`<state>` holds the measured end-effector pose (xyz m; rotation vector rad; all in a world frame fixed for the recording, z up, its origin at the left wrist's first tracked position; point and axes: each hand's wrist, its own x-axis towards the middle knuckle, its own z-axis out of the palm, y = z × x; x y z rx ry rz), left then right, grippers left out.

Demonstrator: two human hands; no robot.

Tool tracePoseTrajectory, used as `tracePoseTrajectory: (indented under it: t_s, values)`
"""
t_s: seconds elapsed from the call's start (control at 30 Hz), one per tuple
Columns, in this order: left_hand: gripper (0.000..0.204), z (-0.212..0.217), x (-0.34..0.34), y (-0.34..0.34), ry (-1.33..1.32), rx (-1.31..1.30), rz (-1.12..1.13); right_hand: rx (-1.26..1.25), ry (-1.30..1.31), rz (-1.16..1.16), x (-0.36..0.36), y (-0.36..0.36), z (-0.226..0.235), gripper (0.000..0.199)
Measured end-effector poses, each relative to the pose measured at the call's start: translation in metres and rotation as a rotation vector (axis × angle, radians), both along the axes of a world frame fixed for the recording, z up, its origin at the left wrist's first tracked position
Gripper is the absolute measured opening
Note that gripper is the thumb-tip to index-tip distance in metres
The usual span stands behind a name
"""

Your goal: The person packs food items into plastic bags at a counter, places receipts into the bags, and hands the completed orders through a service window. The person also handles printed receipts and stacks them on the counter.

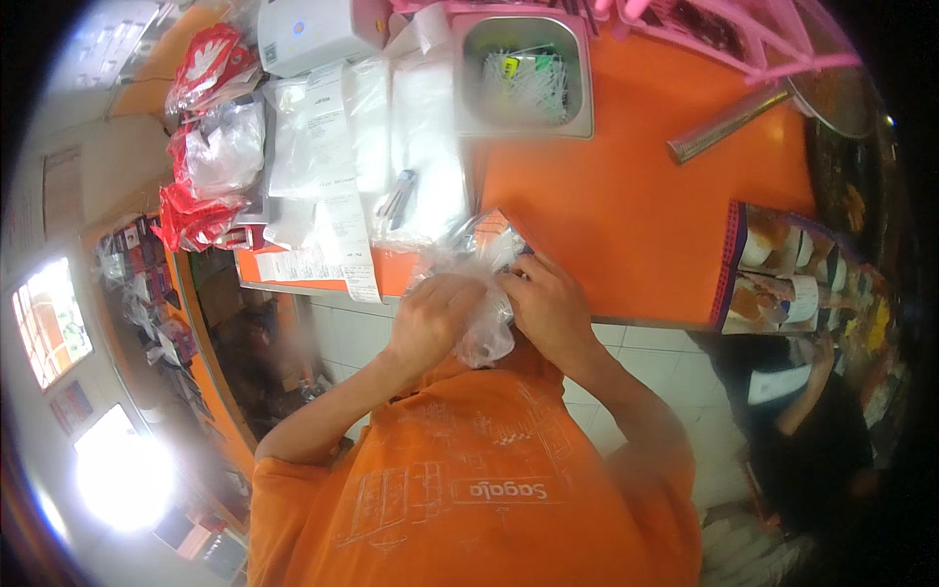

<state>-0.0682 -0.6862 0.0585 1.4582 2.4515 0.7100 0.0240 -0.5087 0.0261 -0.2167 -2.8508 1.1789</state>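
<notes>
Close in front of my body, at the table's near edge, both hands work on a clear plastic bag. My left hand is closed on the gathered plastic, its fingers bent. On the other side my right hand pinches the bag with thumb and fingers. A printed packet or box with a pale wrapper shows at the bag's far end, resting at the table edge; what it holds is hidden. Just beyond my left hand lies a stack of clear plastic bags, with a small dark clip-like object on it.
A long printed receipt hangs over the edge of the orange table. Beyond stand a white printer and a metal container of small clear sticks. At right are a metal tube, a printed food box and another person.
</notes>
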Motion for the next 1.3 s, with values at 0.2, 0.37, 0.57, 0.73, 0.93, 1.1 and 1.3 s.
tracePoseTrajectory:
  t_s: [0.2,0.37,0.57,0.73,0.93,1.1,1.3]
  values:
    - [0.019,0.008,-0.009,0.013,-0.317,-0.146,0.215,-0.204,0.09,-0.221,0.019,-0.005,0.018,0.019]
    - [0.02,-0.001,-0.032,0.009,-0.589,-0.305,0.323,-0.289,0.25,-0.207,0.02,-0.047,0.008,0.022]
    - [0.015,-0.013,-0.036,-0.009,-0.79,-0.088,0.344,-0.381,0.448,-0.332,0.017,-0.062,-0.018,0.016]
    - [0.015,-0.019,-0.024,-0.019,-0.69,0.086,0.162,-0.588,0.173,-0.504,0.024,-0.054,-0.003,0.009]
    - [0.011,-0.018,-0.002,-0.024,-0.934,0.17,0.434,-0.833,0.045,-0.687,0.02,-0.06,0.008,0.009]
    - [0.017,-0.021,-0.003,-0.022,-0.72,0.173,0.32,-0.719,0.003,-0.618,0.017,-0.052,0.007,0.013]
    - [0.018,-0.023,-0.003,-0.02,-0.6,0.178,0.255,-0.605,-0.037,-0.453,0.017,-0.037,0.01,0.018]
